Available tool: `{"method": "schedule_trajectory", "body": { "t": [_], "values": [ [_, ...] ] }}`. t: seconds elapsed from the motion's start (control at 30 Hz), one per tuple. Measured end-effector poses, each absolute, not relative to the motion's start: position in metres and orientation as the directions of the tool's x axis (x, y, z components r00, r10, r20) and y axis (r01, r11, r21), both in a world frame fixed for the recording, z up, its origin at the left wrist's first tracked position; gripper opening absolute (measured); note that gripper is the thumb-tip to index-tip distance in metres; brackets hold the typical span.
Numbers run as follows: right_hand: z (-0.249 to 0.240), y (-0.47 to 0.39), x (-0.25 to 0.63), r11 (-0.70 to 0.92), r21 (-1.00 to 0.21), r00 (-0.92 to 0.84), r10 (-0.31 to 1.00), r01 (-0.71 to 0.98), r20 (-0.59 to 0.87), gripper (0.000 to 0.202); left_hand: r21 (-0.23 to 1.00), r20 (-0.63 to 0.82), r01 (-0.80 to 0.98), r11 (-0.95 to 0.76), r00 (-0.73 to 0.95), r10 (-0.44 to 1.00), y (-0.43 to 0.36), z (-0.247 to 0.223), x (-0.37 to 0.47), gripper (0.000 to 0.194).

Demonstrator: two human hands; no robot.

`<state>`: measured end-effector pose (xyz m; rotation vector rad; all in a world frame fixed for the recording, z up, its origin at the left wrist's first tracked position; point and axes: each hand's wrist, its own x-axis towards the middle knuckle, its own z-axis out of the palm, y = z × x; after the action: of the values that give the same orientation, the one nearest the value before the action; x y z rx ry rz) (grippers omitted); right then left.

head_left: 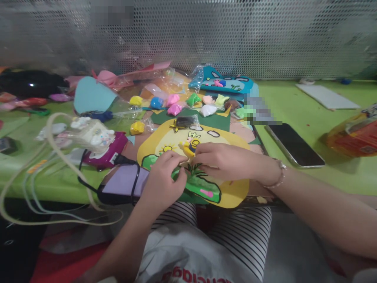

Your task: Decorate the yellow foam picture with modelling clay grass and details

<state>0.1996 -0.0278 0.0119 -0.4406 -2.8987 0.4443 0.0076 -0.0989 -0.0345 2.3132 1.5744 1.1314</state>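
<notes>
A yellow paper cutout (232,196) lies in front of me, bearing a picture in coloured clay with dark outlines. On it are a green hill (206,184), a small sun (167,148), dark grass blades and a yellow snail-like figure (186,148) with a dark blue, round shell. My left hand (166,177) rests over the hill's left part, thumb and fingertips drawn together near the figure's base. From the right, my right hand (216,159) reaches to the shell and grass, its fingers bent and close together. Whatever lies between either hand's fingertips is too small or hidden.
Behind the cutout lie several small bags of clay, among them a blue one (156,103) and a white one (208,110). A blue cutout picture (235,84) stands farther back. Left is a magenta case (110,151) with cords; right, a phone (296,145) and an orange-red container (356,133).
</notes>
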Motion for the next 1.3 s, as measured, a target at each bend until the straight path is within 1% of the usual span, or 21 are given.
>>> {"method": "schedule_trajectory", "body": {
  "t": [0.1, 0.2, 0.47, 0.67, 0.8, 0.9, 1.0, 1.3],
  "values": [
    [0.005, -0.028, 0.196, 0.9, -0.334, -0.925, 0.347, 0.28, 0.157, 0.016, 0.514, 0.498, 0.743, -0.429, 0.149, 0.855, -0.099, -0.032, 0.008, 0.02],
    [0.0, -0.026, 0.194, 0.899, -0.343, -0.924, 0.344, 0.273, 0.165, 0.016, 0.525, 0.498, 0.733, -0.432, 0.147, 0.855, -0.101, -0.031, 0.009, 0.019],
    [-0.005, -0.025, 0.195, 0.917, -0.315, -0.94, 0.305, 0.245, 0.154, 0.019, 0.548, 0.479, 0.712, -0.439, 0.164, 0.862, -0.101, -0.033, 0.008, 0.017],
    [-0.003, -0.028, 0.196, 0.917, -0.29, -0.937, 0.322, 0.274, 0.132, 0.018, 0.553, 0.468, 0.702, -0.449, 0.184, 0.864, -0.102, -0.032, 0.008, 0.017],
    [-0.001, -0.027, 0.199, 0.902, -0.33, -0.929, 0.34, 0.279, 0.143, 0.016, 0.545, 0.472, 0.707, -0.45, 0.184, 0.862, -0.102, -0.033, 0.008, 0.016],
    [-0.001, -0.022, 0.203, 0.878, -0.39, -0.924, 0.356, 0.279, 0.14, 0.013, 0.537, 0.469, 0.713, -0.45, 0.191, 0.862, -0.102, -0.033, 0.008, 0.017],
    [-0.001, -0.017, 0.207, 0.863, -0.441, -0.934, 0.333, 0.247, 0.129, 0.012, 0.538, 0.469, 0.71, -0.454, 0.196, 0.861, -0.101, -0.032, 0.009, 0.017],
    [0.0, -0.017, 0.205, 0.844, -0.484, -0.952, 0.299, 0.231, 0.068, 0.014, 0.539, 0.463, 0.704, -0.462, 0.211, 0.861, -0.101, -0.032, 0.009, 0.017]
  ]
}}
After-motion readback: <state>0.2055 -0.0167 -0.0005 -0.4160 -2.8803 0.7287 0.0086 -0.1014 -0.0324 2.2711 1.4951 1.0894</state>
